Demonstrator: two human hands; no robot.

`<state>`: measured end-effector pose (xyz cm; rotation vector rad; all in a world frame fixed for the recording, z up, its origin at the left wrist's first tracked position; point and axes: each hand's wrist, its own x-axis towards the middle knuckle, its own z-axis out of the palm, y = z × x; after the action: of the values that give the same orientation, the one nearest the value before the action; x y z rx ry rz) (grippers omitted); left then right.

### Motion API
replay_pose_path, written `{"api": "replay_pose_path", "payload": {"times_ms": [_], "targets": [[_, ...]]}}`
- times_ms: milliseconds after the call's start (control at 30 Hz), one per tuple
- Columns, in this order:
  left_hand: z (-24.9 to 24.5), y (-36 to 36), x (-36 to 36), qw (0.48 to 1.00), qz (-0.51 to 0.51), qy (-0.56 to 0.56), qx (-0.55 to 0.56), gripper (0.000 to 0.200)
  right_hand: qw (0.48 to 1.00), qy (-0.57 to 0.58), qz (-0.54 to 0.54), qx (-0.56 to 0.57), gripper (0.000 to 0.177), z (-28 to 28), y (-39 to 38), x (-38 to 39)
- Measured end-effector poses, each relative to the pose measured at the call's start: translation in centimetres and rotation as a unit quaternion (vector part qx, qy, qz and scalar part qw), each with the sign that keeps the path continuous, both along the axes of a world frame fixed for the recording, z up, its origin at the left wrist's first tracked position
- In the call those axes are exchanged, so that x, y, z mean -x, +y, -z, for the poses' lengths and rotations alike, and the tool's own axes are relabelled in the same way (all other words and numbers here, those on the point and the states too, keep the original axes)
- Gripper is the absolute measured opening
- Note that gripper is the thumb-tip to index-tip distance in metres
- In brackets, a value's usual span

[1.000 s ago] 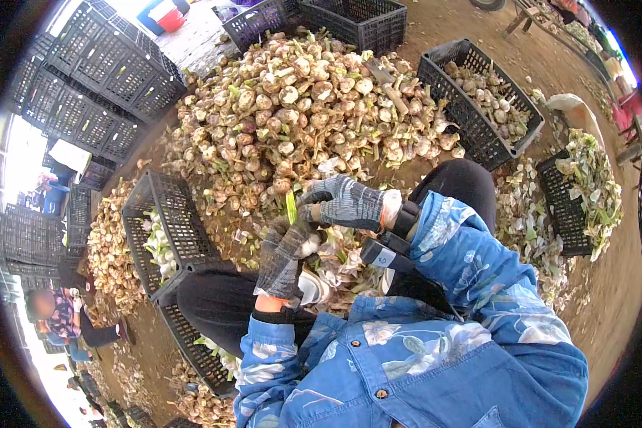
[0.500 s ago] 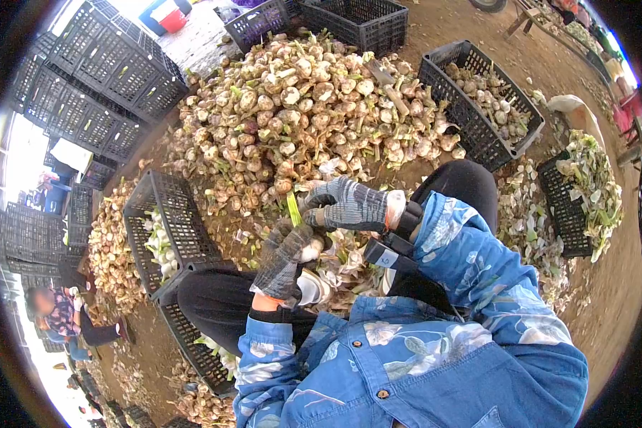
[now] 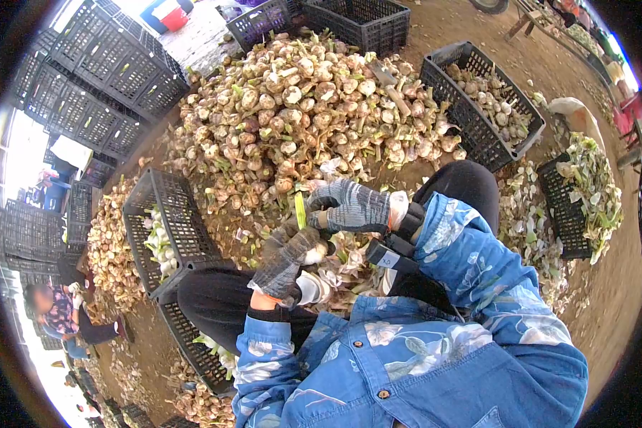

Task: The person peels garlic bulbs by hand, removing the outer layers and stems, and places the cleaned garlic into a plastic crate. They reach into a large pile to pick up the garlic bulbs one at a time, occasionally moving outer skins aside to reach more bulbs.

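A garlic bulb (image 3: pixel 317 252) with a pale, peeled surface sits in my left hand (image 3: pixel 277 262), whose gloved fingers are wrapped around it. Its cut green stem (image 3: pixel 300 210) points up above the glove. Close beside the stem is my right hand (image 3: pixel 357 205), in a grey knit glove, with fingers curled and the fingertips drawn together. What those fingertips grip is hidden. Loose garlic skins (image 3: pixel 346 260) lie below both hands, between my knees. Just beyond them rises a large heap of unpeeled garlic (image 3: pixel 285 107).
A black crate (image 3: pixel 182 225) with white garlic stands by my left knee, another crate (image 3: pixel 217 367) below it. At right are a crate of garlic (image 3: pixel 485 135) and a crate heaped with leaves (image 3: pixel 560 210). Stacked crates (image 3: pixel 100 64) and a seated person (image 3: pixel 71 314) are at left.
My right hand has shifted slightly right, its fingertips a little farther from the stem. The stem in my left hand has tilted more upright.
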<state>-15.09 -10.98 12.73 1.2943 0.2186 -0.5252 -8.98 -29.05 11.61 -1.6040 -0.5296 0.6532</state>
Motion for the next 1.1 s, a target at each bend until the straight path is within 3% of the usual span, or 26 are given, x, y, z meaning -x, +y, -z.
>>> {"api": "replay_pose_path", "payload": {"times_ms": [100, 200, 300, 367, 433, 467, 567, 600, 633, 667, 767, 833, 900, 967, 1000, 1100], "targets": [[0.1, -0.3, 0.0, 1.000, 0.000, -0.006, -0.005, 0.019, 0.999, -0.029, 0.010, 0.013, 0.026, 0.4, 0.1, 0.1], [2.5, 0.2, -0.2, 0.997, 0.036, -0.060, 0.034, 0.023, 0.999, 0.033, 0.039, -0.013, 0.021, 0.7, 0.2, -0.1], [4.1, -0.9, -0.1, 0.990, -0.038, -0.129, -0.036, 0.030, 0.998, -0.019, 0.058, 0.001, 0.019, 2.3, 0.4, -0.5], [4.4, -1.1, -0.3, 0.959, -0.068, -0.189, -0.201, 0.036, 0.995, -0.055, 0.082, 0.007, 0.017, 2.7, 0.8, -0.2], [4.0, -1.5, -0.2, 0.972, -0.109, -0.146, -0.146, 0.037, 0.992, 0.002, 0.120, 0.032, 0.017, 2.1, 0.9, 0.1], [3.9, -1.3, -0.5, 0.970, -0.099, -0.158, -0.156, 0.040, 0.986, 0.097, 0.127, -0.040, 0.019, 2.5, 0.8, 0.1], [4.0, -1.5, -0.3, 0.979, -0.092, -0.126, -0.131, 0.045, 0.980, 0.068, 0.175, -0.057, 0.024, 4.0, 1.4, 0.0], [5.3, -1.6, -0.1, 0.972, -0.091, -0.181, -0.119, 0.043, 0.981, -0.052, 0.186, 0.007, 0.024, 3.5, 1.3, 0.1], [6.4, -1.5, 0.1, 0.962, -0.089, -0.235, -0.108, 0.041, 0.981, -0.052, 0.186, 0.007, 0.024, 3.0, 1.4, 0.2], [5.1, -1.8, -0.1, 0.991, -0.094, -0.100, -0.003, 0.037, 0.984, -0.073, 0.160, 0.014, 0.021, 2.4, 1.4, 0.5], [4.8, -2.5, -0.1, 0.984, -0.145, -0.096, -0.021, 0.032, 0.984, -0.120, 0.134, 0.018, 0.020, 1.9, 1.5, 0.7], [6.7, -2.5, -0.8, 0.978, -0.191, -0.089, -0.004, 0.027, 0.992, -0.044, 0.122, -0.002, 0.019, 1.1, 1.1, 0.7], [6.2, -3.0, -1.6, 0.963, -0.248, -0.073, 0.077, 0.026, 0.990, -0.050, 0.130, -0.032, 0.020, 1.9, 1.4, 0.8], [5.7, -3.1, -1.8, 0.964, -0.249, -0.067, 0.066, 0.030, 0.981, 0.076, 0.144, -0.110, 0.020, 2.0, 1.5, 0.9], [5.7, -2.8, -2.1, 0.971, -0.232, -0.030, 0.057, 0.033, 0.985, -0.005, 0.151, -0.079, 0.019, 1.8, 1.4, 1.0], [6.9, -2.2, -2.6, 0.971, -0.228, 0.016, 0.069, 0.036, 0.986, -0.060, 0.126, -0.088, 0.019, 1.0, 1.6, 1.3]]}}
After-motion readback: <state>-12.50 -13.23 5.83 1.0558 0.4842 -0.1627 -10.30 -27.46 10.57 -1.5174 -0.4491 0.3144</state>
